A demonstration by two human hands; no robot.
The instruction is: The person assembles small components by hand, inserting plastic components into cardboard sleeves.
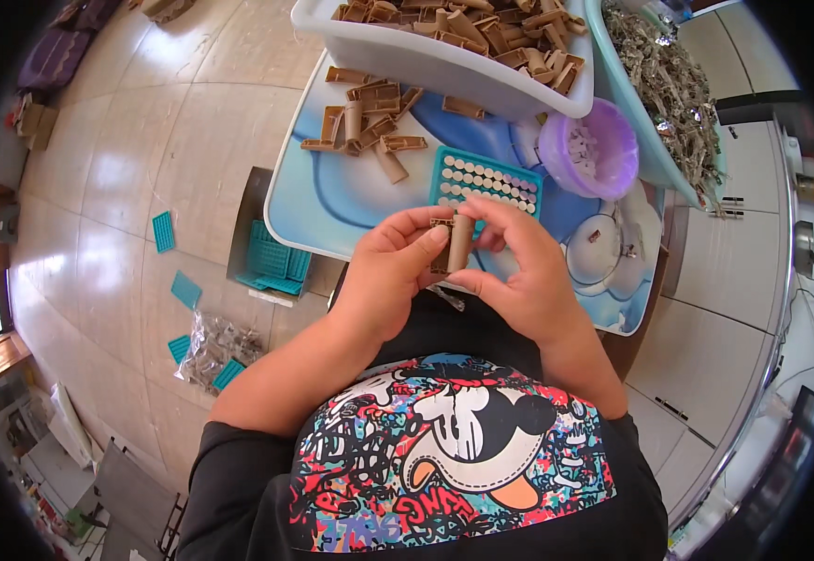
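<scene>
My left hand point(384, 266) and my right hand point(524, 266) meet in front of my chest, above the table's near edge. Between them they hold a brown plastic housing piece point(460, 243), upright, with a smooth rounded side toward the right and a hollow, ribbed side toward the left. My left thumb presses on the ribbed side; my right fingers and thumb grip the top and bottom of the rounded side. Whether it is one part or two halves, I cannot tell. Just beyond my hands lies a teal tray point(436, 178) with rows of small white round pieces.
Loose brown housings point(374, 98) lie on the blue-patterned table point(332, 210). Behind stands a white bin point(435, 61) full of them. A purple bowl point(624, 131) and a teal basin point(624, 89) of metal parts are at right. On the floor, a box point(250, 206) holds teal trays beside a plastic bag point(215, 346).
</scene>
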